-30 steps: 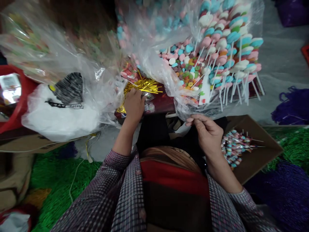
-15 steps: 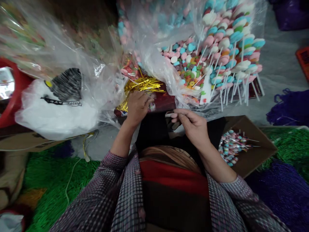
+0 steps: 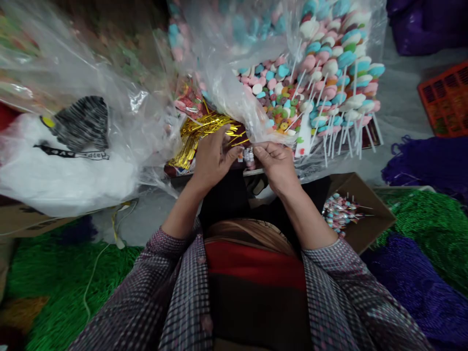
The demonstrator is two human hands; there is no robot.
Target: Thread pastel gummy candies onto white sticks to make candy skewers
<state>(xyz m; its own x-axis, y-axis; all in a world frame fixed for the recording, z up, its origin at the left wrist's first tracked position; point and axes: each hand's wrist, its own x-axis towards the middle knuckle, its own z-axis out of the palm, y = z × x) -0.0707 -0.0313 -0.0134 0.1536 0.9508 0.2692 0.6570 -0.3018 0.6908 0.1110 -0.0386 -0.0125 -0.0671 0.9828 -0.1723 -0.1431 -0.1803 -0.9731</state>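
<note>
Over the near edge of the work surface, my left hand (image 3: 214, 158) is open, its thumb apart from the fingers. It lies against the near side of a pile of gold metallic twist ties (image 3: 201, 127). Facing it, my right hand (image 3: 277, 165) is closed in a pinch. At its fingertips is a small shiny, whitish, see-through piece (image 3: 249, 157), too small to name. Beyond the hands, loose pink, white and blue candies (image 3: 258, 89) and small ring candies (image 3: 284, 125) lie by a clear plastic bag (image 3: 226, 92).
Candy skewers (image 3: 340, 92) on white sticks are heaped at the back right. A cardboard box (image 3: 376, 214) at my right holds wrapped skewers. On the left lie a white plastic bag (image 3: 73, 180) and a grey knitted piece (image 3: 86, 124). An orange crate (image 3: 446, 100) stands far right.
My right hand has moved up and left, closer to my left hand. The left thumb has spread away from its fingers. The whole view has shifted slightly.
</note>
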